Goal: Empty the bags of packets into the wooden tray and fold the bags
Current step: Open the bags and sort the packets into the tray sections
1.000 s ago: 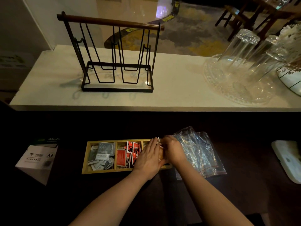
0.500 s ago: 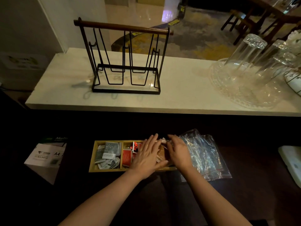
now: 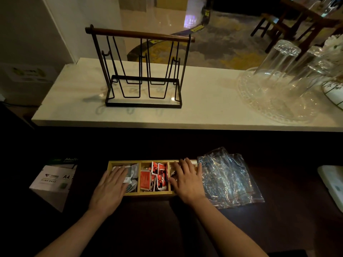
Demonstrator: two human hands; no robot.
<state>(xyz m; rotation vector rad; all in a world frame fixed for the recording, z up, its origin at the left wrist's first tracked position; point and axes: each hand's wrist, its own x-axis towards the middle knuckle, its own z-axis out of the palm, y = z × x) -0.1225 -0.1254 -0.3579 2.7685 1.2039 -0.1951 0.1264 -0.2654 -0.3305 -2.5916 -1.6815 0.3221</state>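
A wooden tray (image 3: 146,193) with three compartments lies on the dark lower counter. Its left compartment holds grey and white packets (image 3: 132,171), the middle one red packets (image 3: 154,177). My left hand (image 3: 111,190) rests flat, fingers straight, on the left compartment's packets. My right hand (image 3: 187,180) lies flat over the right compartment and hides most of what is in it. Clear plastic bags (image 3: 226,179) lie flattened and overlapping just right of the tray, touching my right hand's edge.
A white A4 paper box (image 3: 53,182) stands left of the tray. A white object (image 3: 332,184) sits at the right edge. The raised marble counter behind carries a black wire rack (image 3: 143,71) and a glass tray with upturned glasses (image 3: 278,86).
My left hand has moved from the right compartment to the left compartment. My right hand stays over the right compartment, now spread flat. The camera has shifted closer.
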